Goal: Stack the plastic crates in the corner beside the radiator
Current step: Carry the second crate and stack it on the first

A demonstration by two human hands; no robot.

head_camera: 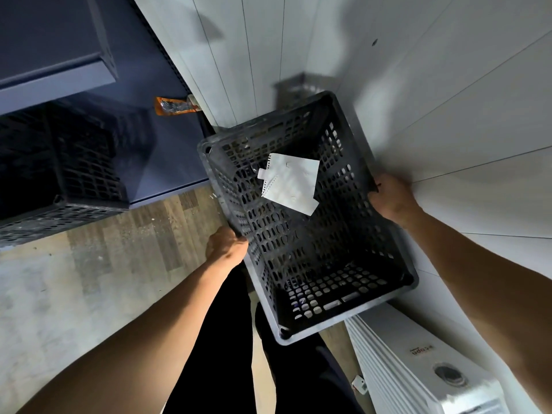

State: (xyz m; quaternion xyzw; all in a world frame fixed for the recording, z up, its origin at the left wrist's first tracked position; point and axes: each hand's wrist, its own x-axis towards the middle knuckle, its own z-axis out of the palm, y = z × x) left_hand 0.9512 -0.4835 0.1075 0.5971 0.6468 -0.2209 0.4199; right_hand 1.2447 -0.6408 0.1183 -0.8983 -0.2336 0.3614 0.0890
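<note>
Gripping the black plastic crate (pixel 313 255) by its two long sides, you have both hands closed on it. Your left hand (pixel 227 246) curls over the rim on the side away from the radiator (pixel 412 369), and your right hand (pixel 391 198) clasps the opposite rim, close to the white panelled wall (pixel 448 115). The crate sits just beyond the radiator's far end, its near corner overlapping the radiator's top in this view. You cannot tell from here whether it rests on anything. Torn white paper scraps (pixel 291 182) lie inside it on the perforated plastic. The wall runs behind the radiator and on past the crate. Well to the left of the radiator, across the wooden floor (pixel 119 249), a second dark crate (pixel 59 180) stands under a dark blue shelf unit (pixel 53 70). An orange packet (pixel 176 106) shows beside that unit, near the wall.
</note>
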